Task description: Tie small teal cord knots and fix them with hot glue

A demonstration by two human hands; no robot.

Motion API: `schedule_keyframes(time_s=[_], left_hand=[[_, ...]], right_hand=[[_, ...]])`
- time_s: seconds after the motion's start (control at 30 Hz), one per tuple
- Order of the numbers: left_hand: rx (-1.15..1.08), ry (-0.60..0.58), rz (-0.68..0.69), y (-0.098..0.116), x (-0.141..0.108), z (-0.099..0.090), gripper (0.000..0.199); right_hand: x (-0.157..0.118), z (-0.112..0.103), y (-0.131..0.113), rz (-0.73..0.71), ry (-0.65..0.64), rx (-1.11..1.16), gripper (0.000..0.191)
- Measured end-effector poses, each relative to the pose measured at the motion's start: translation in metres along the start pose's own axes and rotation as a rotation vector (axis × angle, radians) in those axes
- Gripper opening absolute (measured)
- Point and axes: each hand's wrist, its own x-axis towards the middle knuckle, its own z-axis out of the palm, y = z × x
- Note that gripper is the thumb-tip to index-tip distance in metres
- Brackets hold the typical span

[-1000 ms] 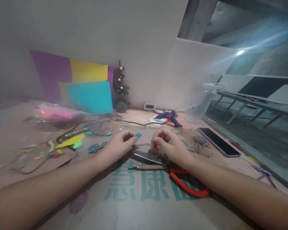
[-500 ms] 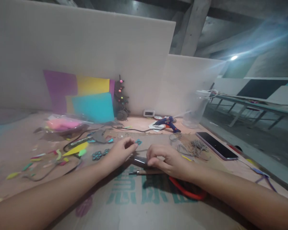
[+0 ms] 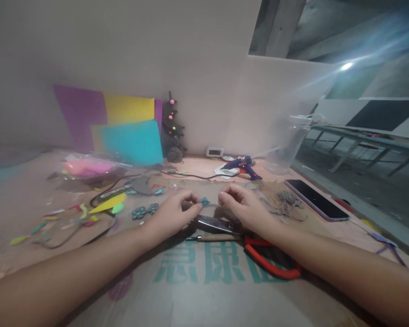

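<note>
I see the left hand (image 3: pixel 173 210) pinching a blue flower (image 3: pixel 205 201); apart at its three o'clock, the right hand (image 3: pixel 242 204) curls, contents unclear.

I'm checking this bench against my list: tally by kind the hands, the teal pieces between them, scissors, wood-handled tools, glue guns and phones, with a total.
Hands, left hand and right hand: 2
Teal piece between them: 1
Scissors: 1
Wood-handled tool: 1
Glue gun: 1
Phone: 1
Total: 7
</note>
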Motion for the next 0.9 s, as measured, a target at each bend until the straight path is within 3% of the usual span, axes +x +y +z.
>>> schedule_keyframes(time_s=[0.33,0.9], left_hand=[[-0.063,-0.072,-0.044,-0.0040,-0.0010,0.0015,0.014],[-0.003,-0.059,0.010,-0.0050,-0.0005,0.0021,0.015]], right_hand=[[-0.0054,0.0046,-0.0053,0.053,-0.140,0.020,0.021],[-0.0054,0.0046,-0.0036,0.018,-0.132,-0.001,0.021]])
